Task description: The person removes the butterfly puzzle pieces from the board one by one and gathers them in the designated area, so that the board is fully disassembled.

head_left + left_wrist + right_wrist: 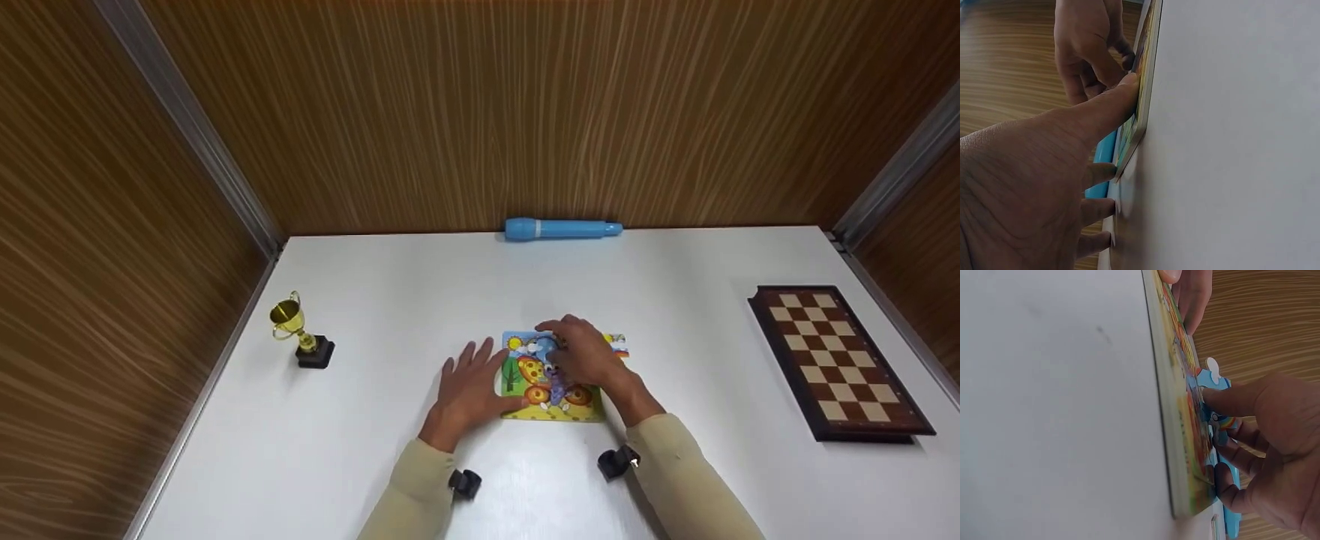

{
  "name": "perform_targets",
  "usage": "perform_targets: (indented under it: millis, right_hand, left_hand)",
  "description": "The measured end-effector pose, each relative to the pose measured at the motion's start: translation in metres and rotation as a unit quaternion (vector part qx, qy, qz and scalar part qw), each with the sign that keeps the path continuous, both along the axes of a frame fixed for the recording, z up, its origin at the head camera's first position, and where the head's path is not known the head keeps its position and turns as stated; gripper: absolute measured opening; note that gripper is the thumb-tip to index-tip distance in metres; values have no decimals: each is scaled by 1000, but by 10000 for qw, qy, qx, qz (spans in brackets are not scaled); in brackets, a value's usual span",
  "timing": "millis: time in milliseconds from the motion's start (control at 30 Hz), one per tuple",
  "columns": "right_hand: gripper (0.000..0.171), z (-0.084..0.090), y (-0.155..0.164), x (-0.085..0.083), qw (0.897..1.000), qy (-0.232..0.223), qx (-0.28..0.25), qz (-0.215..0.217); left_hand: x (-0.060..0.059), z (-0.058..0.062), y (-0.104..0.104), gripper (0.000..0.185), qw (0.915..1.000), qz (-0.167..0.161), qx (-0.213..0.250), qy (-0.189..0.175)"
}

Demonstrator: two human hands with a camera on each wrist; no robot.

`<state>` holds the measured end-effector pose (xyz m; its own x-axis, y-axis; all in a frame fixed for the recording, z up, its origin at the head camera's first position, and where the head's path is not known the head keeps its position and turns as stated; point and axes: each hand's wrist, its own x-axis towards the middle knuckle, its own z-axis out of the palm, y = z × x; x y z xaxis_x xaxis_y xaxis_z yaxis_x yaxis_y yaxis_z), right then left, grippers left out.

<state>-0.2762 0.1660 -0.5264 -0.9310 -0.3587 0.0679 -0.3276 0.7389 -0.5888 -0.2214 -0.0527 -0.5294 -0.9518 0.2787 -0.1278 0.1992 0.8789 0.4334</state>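
A colourful cartoon jigsaw puzzle (540, 412) in a flat tray lies on the white table. My left hand (469, 390) is at its left side, thumb resting on the front left part and the other fingers spread along the edge. Over the upper right of the picture, my right hand (589, 356) pinches a blue puzzle piece (1216, 379) between thumb and fingers. That piece stands tilted up from the tray in the right wrist view. Part of the picture is hidden under the right hand.
Another small piece with white and red parts (619, 345) shows beyond the right hand. A blue toy microphone (570, 229) lies by the back wall. At the left stands a gold trophy cup (304, 334); a chessboard (840, 360) lies at the right.
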Motion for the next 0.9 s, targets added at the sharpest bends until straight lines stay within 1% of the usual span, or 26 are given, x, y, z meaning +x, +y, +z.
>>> perform_targets:
  millis: [133, 267, 400, 500, 600, 800, 900]
  right_hand:
    - [33, -1, 3, 0, 9996, -113, -257, -14]
    - [26, 0, 7, 1, 9989, -178, -429, 90]
    - [23, 2, 10, 2, 9986, -167, -474, 165]
    - [22, 1, 10, 2, 9988, -124, -451, 142]
    - [20, 0, 10, 2, 9991, -113, -407, 82]
    - [19, -1, 9, 2, 9994, -209, -290, -43]
    - [20, 0, 9, 2, 9995, -146, -266, -18]
  left_hand:
    - [0, 0, 0, 89, 10000, -17, 31, 12]
    - [0, -1, 0, 89, 10000, -26, 20, 25]
    - [-1, -1, 1, 89, 10000, -40, 12, 45]
    - [-1, 0, 4, 86, 9999, -58, 51, 77]
    - [-1, 2, 6, 78, 9998, -158, 66, 90]
    - [0, 4, 9, 63, 9985, -540, 62, 6]
    - [0, 4, 10, 59, 9982, -591, 26, -61]
